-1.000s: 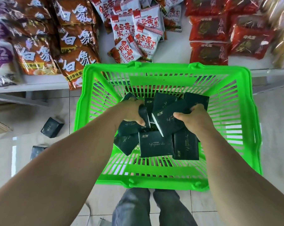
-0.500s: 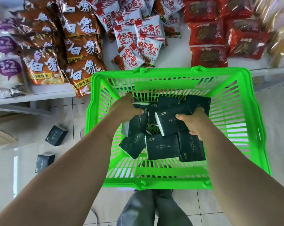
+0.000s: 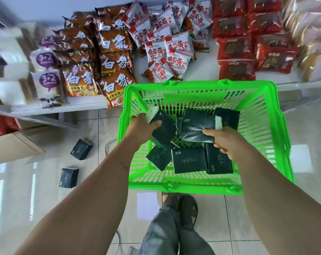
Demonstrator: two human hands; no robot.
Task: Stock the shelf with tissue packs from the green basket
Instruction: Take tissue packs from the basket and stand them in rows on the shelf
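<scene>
A bright green basket (image 3: 277,144) stands on the tiled floor below a low white shelf (image 3: 207,70). Several dark green tissue packs (image 3: 190,160) lie inside it. My left hand (image 3: 141,128) is closed around one dark tissue pack (image 3: 164,129), lifted and tilted above the basket's left side. My right hand (image 3: 224,139) grips another dark tissue pack (image 3: 196,128) over the basket's middle. Both packs show white tissue at one end.
The shelf holds brown noodle bags (image 3: 111,65), white and red snack packs (image 3: 167,52) and red packs (image 3: 237,48). Two dark tissue packs (image 3: 81,149) (image 3: 69,177) lie on the floor to the left of the basket. A cardboard box (image 3: 12,144) sits at far left. My legs (image 3: 174,230) are below the basket.
Both hands have closed on packs and lifted them up off the pile. The view has shifted, so the basket sits further right and more of the shelf shows.
</scene>
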